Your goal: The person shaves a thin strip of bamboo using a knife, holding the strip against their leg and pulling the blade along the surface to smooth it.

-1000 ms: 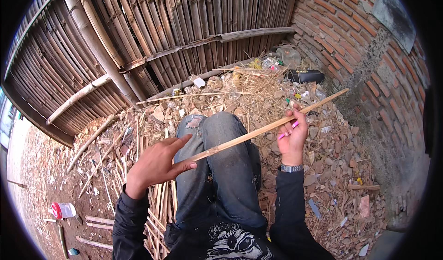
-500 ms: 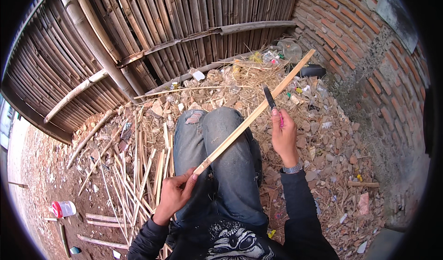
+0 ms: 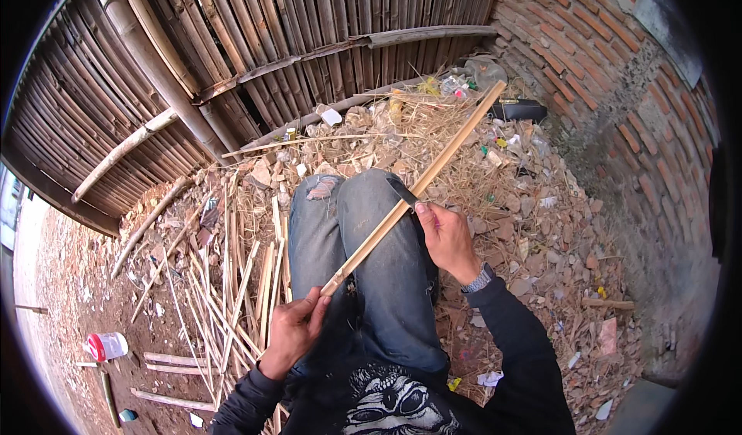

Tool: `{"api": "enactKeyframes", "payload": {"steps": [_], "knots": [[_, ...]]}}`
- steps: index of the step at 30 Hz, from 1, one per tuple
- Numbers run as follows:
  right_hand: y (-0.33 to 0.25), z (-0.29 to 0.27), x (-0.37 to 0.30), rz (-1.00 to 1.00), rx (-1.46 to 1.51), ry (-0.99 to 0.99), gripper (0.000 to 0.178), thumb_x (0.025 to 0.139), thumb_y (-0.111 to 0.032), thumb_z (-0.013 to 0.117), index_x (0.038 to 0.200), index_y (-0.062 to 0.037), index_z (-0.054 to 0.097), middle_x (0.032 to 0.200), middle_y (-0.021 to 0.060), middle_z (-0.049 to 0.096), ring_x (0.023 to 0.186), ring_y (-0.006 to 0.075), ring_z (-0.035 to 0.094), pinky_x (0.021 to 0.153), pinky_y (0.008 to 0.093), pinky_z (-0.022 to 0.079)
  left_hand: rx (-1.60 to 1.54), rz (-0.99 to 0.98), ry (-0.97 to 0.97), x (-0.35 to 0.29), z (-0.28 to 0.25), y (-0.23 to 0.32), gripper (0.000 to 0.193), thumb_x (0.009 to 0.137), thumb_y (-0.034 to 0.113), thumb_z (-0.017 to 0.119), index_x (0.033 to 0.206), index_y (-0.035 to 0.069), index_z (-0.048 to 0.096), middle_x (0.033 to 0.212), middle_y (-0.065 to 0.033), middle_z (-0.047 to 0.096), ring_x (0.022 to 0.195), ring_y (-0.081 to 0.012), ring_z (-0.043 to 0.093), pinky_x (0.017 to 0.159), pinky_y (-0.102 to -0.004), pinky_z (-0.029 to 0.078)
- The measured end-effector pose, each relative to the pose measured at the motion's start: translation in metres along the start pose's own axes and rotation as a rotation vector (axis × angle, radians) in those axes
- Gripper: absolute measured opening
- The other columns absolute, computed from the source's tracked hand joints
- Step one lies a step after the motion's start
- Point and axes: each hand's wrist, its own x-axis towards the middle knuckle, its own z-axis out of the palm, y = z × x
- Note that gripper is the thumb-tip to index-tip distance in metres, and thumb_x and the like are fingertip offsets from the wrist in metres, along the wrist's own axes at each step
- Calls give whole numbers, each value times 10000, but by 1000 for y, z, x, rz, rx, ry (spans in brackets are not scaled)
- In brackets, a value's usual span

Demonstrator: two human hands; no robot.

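Note:
A long, pale bamboo strip point(image 3: 446, 158) slants across my jeans, its far end raised toward the upper right. My left hand point(image 3: 295, 325) is closed round the strip's near end, thumb on top. In my right hand point(image 3: 447, 238) is a knife point(image 3: 403, 193) with a dark blade; its handle is mostly covered by my fingers, with a bit of pink showing. The blade lies against the strip about midway along, above my right knee. A metal-banded watch point(image 3: 479, 278) is on my right wrist.
Several cut bamboo strips point(image 3: 232, 311) lie piled left of my legs. A clear tub with a red lid point(image 3: 107, 347) sits far left. Rubble and straw point(image 3: 533, 242) cover the ground. A bamboo wall point(image 3: 309, 10) stands ahead, a brick wall point(image 3: 610, 72) at right, a black case point(image 3: 519, 110) near their corner.
My right hand has drawn the knife down along the strip toward me, from beyond my knees to above the right knee. The strip's far end has shifted slightly left.

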Motion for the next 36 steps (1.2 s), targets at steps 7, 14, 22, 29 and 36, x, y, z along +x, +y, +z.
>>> {"api": "enactKeyframes", "payload": {"steps": [7, 14, 22, 29, 36], "knots": [[-24, 4, -31, -16, -7, -203, 484, 1095, -345, 575, 739, -19, 552, 590, 241, 563, 572, 465, 603, 511, 527, 413, -60, -108, 20, -8, 14, -1, 279, 990, 143, 765, 1132, -97, 760, 614, -198, 630, 474, -120, 560, 477, -325, 421], [-31, -8, -44, -59, 13, -309, 489, 1094, -344, 578, 750, 3, 584, 606, 231, 540, 550, 433, 549, 537, 491, 399, -231, -158, 18, 11, 41, 15, 346, 1019, 194, 746, 1203, -99, 730, 759, -201, 752, 664, -34, 575, 556, -303, 484], [5, -25, 32, 76, 38, 98, 562, 1111, -433, 527, 784, 16, 611, 586, 186, 513, 538, 346, 530, 560, 461, 402, -173, -109, 35, 25, 37, 27, 349, 1020, 237, 742, 1230, -41, 741, 834, -252, 751, 706, -40, 628, 631, -312, 536], [10, 3, 42, -3, -27, 165, 553, 1118, -411, 522, 775, 13, 611, 575, 204, 513, 517, 378, 502, 542, 474, 385, -169, -88, 103, 24, 45, 34, 343, 1013, 209, 744, 1231, -55, 735, 631, -238, 571, 572, -51, 553, 545, -316, 476], [-6, 17, -8, -43, 118, -35, 497, 1116, -351, 539, 779, 12, 588, 601, 232, 528, 574, 430, 576, 552, 478, 419, -241, -164, 51, 25, 50, 26, 372, 1012, 217, 751, 1234, -81, 721, 592, -117, 486, 602, -27, 430, 513, -286, 412]]}}
